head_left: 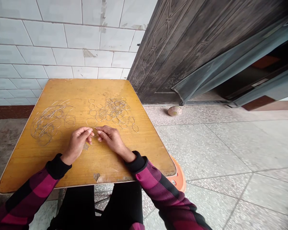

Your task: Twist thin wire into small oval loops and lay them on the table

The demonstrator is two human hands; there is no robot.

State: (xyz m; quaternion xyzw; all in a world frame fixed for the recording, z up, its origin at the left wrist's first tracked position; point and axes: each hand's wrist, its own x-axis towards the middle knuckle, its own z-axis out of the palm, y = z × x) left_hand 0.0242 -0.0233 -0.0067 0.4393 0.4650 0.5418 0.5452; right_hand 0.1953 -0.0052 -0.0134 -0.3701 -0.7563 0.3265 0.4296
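Observation:
Over the middle of the wooden table, my left hand (79,139) and my right hand (111,136) face each other, fingertips a little apart. Both pinch a thin wire (91,122) between thumb and forefinger; a loop of it shows above and between the fingers, though its ends are too fine to make out. Left of my hands lies a tangled heap of thin, curved wires (50,118). Beyond my right hand is a pile of wire rings (115,109), several of them joined in pairs or chains.
The yellow table (129,159) has worn, chipped patches near its front edge. A white tiled wall (84,57) stands behind it. An orange stool (180,179) shows under the right corner. Right of the table are a dark carved door (168,48), a grey curtain (201,76) and a roundish object (174,111) on the floor.

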